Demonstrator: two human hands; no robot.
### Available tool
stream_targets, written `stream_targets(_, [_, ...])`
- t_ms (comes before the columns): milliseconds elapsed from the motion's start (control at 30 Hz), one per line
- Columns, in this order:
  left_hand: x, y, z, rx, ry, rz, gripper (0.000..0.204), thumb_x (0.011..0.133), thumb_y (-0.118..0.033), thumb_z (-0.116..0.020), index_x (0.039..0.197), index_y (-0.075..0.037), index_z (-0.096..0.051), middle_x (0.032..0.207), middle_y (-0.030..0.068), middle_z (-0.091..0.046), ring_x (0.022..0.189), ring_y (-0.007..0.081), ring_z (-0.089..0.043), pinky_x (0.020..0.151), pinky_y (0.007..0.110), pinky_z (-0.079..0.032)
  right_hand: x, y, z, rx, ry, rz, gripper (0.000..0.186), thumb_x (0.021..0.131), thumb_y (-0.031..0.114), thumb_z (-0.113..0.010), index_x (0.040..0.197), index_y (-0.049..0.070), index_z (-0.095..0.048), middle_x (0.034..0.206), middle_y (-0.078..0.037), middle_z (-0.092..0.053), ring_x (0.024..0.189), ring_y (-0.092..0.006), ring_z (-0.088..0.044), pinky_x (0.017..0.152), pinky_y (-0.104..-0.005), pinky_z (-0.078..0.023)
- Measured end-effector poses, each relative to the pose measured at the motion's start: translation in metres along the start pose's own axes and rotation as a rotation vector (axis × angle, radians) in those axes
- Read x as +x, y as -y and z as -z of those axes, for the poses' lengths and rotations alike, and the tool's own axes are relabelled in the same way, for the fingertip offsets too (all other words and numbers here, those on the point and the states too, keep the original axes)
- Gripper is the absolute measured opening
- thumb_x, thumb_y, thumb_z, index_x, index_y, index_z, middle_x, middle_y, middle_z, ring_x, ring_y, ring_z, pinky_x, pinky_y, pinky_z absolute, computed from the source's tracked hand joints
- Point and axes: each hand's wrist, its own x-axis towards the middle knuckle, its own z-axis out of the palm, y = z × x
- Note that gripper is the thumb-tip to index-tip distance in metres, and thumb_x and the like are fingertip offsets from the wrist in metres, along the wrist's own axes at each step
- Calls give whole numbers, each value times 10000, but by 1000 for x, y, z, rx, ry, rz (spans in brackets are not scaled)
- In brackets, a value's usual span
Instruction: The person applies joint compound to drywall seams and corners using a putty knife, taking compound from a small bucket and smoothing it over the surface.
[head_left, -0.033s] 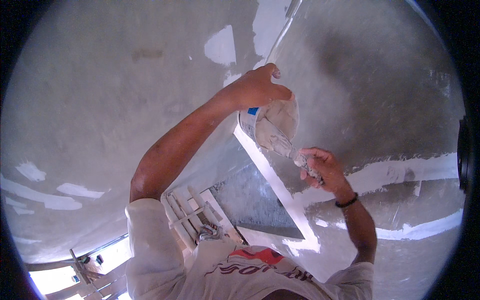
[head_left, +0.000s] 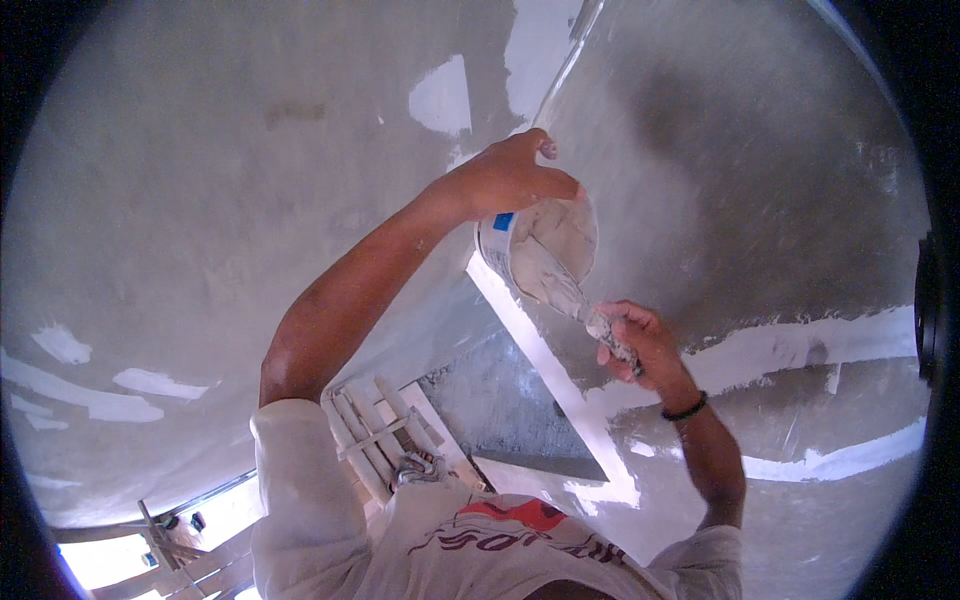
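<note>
My left hand [head_left: 520, 175] grips a white tub [head_left: 494, 245] with a blue patch on its side. Its thumb lies at the rim, and the tub is tilted so that its mouth faces right. Pale, creamy putty [head_left: 565, 228] coats the inside. In my right hand [head_left: 645, 345] is the handle of a putty knife [head_left: 562, 290], smeared with the same paste. The knife's blade reaches into the tub's mouth, its tip against or in the putty; the exact contact is hard to see. A dark band circles my right wrist.
Grey plastered surfaces [head_left: 230, 200] surround me, with white putty patches [head_left: 440, 95] and strips [head_left: 830, 345]. A white-edged recess [head_left: 510, 400] lies beyond the tub. Wooden planks [head_left: 375, 430] stand below left, and more timber [head_left: 175, 555] shows by a bright opening at the lower left.
My right hand and the putty knife have shifted very slightly left. The tub and my left hand are almost where they were.
</note>
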Motion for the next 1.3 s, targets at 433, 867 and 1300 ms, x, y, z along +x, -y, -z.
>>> stream_targets(433, [20,45,110,-107,-50,-26,738,723,-428,-750,1290,-26,-501,1267,179,-531,1163,288,-504,973,418,-405,7,113,-38,44,-109,727,407,917,164,-560,1302,53,-483,811,-152,-650,493,-134,-558,397,-233,-454])
stream_targets(867, [3,63,170,53,146,-115,942,557,-601,-811,1268,-42,-548,1064,211,-652,1011,342,-614,921,461,-443,82,445,-57,-2462,-1116,1257,246,911,189,-531,1119,116,-638,1043,-138,-667,908,-344,-643,815,-435,-503])
stream_targets(1300, [1,69,171,201,208,-133,923,586,-569,-780,1303,-47,-524,1059,209,-638,985,332,-624,818,443,-494,139,506,-86,-3059,-1289,797,239,894,85,-568,1091,122,-697,991,-101,-690,914,-263,-662,844,-413,-541])
